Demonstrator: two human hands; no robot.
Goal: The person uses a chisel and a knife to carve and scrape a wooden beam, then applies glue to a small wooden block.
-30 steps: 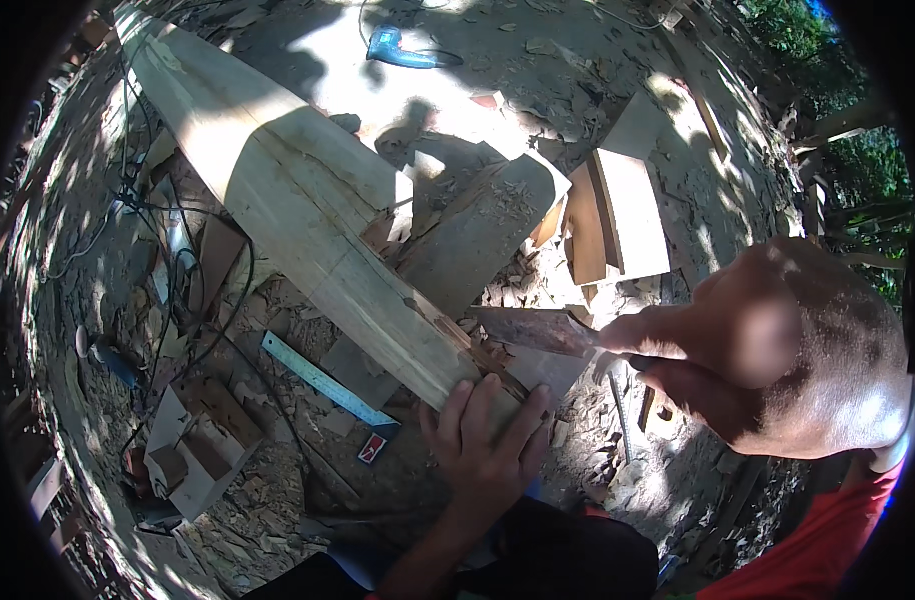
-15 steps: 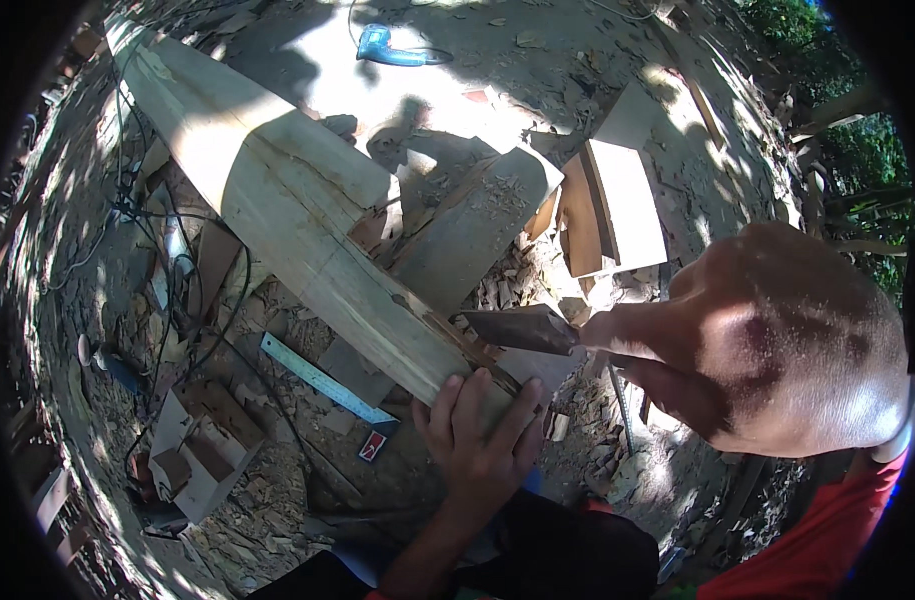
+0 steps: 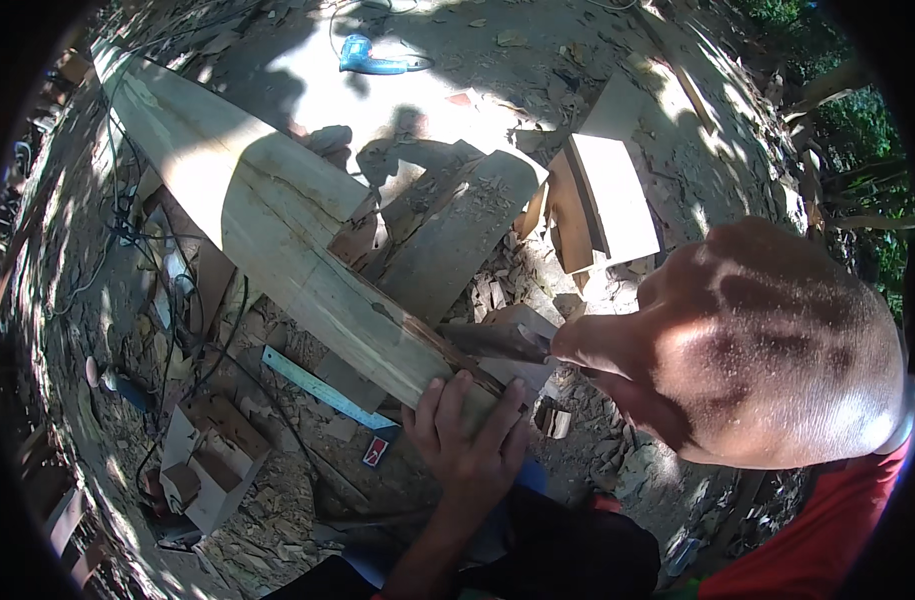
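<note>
A long pale wooden board [image 3: 277, 260] runs diagonally from upper left to lower middle, with a cracked, split right edge. My left hand [image 3: 462, 445] grips its near end, fingers curled over the wood. My right hand [image 3: 737, 350] is closed on a wide dark-bladed cutting tool [image 3: 487, 340], held horizontally with the blade at or very near the board's split edge; I cannot tell if it touches. A pale block [image 3: 512, 365] lies partly under the blade. A steel square [image 3: 322, 385] with a red label rests left of my left hand.
A blue corded power tool [image 3: 362, 60] lies at the top. Stacked pale wood blocks [image 3: 622, 200] stand right of a dusty plank [image 3: 447, 235]. Cables [image 3: 237, 330], a dark-handled tool [image 3: 127, 390], cut offcuts [image 3: 207, 460] and shavings cover the ground at left. Foliage [image 3: 857, 160] borders the right.
My right hand and the blade have shifted left, closer to the board's split edge. My left hand stays on the board's end, sitting slightly further left in the picture.
</note>
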